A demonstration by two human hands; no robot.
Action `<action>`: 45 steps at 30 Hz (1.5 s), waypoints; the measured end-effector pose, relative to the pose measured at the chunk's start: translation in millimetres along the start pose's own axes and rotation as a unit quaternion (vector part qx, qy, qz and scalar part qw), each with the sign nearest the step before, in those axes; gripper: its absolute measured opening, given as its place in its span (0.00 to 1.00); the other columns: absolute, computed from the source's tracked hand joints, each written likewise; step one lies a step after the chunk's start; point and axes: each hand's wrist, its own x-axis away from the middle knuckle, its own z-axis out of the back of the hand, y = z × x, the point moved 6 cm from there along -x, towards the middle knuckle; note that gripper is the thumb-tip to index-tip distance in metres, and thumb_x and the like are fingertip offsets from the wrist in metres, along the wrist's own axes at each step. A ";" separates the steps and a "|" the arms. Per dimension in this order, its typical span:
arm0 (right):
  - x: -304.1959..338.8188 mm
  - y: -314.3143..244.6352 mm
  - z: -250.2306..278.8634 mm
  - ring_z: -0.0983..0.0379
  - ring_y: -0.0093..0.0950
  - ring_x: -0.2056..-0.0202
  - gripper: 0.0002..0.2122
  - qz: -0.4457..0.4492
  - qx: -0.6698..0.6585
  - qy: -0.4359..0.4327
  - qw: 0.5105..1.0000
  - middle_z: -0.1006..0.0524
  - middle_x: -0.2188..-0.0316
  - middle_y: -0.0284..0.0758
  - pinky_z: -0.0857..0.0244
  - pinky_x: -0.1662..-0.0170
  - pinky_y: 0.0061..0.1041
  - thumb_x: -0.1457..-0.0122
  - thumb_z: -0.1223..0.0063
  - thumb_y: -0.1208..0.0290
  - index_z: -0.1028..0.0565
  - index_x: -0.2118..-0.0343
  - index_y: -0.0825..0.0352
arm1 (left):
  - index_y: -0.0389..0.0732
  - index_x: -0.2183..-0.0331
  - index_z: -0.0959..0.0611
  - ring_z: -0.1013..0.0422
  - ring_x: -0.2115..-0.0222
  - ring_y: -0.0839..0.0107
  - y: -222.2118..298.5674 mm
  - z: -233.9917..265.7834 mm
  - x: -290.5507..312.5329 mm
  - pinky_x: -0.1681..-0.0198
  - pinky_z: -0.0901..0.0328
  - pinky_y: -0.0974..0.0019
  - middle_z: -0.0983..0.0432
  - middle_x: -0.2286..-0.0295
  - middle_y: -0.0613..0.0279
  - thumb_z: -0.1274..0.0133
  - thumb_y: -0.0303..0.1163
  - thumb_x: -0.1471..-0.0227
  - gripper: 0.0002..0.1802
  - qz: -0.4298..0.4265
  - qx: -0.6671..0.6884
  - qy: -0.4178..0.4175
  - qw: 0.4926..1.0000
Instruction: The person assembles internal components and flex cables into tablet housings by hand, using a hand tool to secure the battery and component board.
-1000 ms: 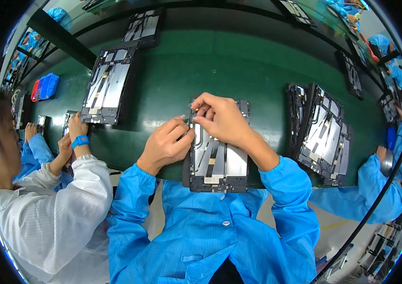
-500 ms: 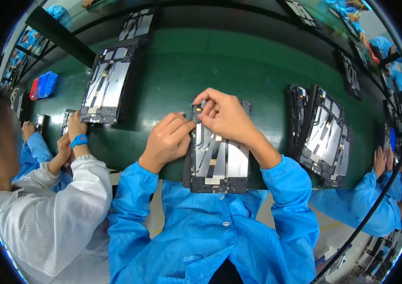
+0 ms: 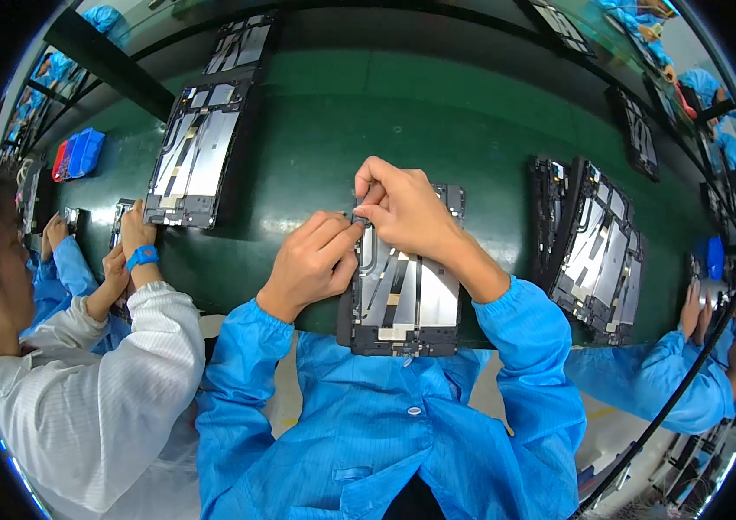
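Note:
An opened tablet [image 3: 437,299] with silvery battery plates, black trim and dark flex strips lies in front of me at the table's near edge. At its upper left corner my left hand [image 3: 314,260] is closed, thumb and index finger pinched together at the tablet's side. My right hand [image 3: 407,208] arches over the top of the tablet, its thumb and index finger pinched beside the left fingertips. Whatever the two pinches hold is too small or too hidden to make out.
Tablets of the same kind lean in a stack [image 3: 593,251] on the right; another tablet [image 3: 194,156] lies at the left. Blue and red bins [image 3: 82,154] stand farther left on the green table [image 3: 324,130]. Co-workers sit on both sides, a white sleeve [image 3: 160,338] close at my left.
My right hand's fingers have drawn closer together and nearer to the left fingertips at the tablet's corner. The tablet has barely shifted in view.

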 end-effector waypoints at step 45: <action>-547.9 34.0 -125.8 0.54 0.61 0.21 0.43 -0.068 0.333 -0.056 0.939 0.47 0.20 0.57 0.57 0.20 0.63 0.27 0.56 0.31 0.25 0.30 0.71 | 0.48 0.29 0.24 0.31 0.32 0.37 41.2 -23.3 80.6 0.30 0.36 0.34 0.36 0.28 0.36 0.43 0.32 0.32 0.32 0.318 0.094 -0.080 0.940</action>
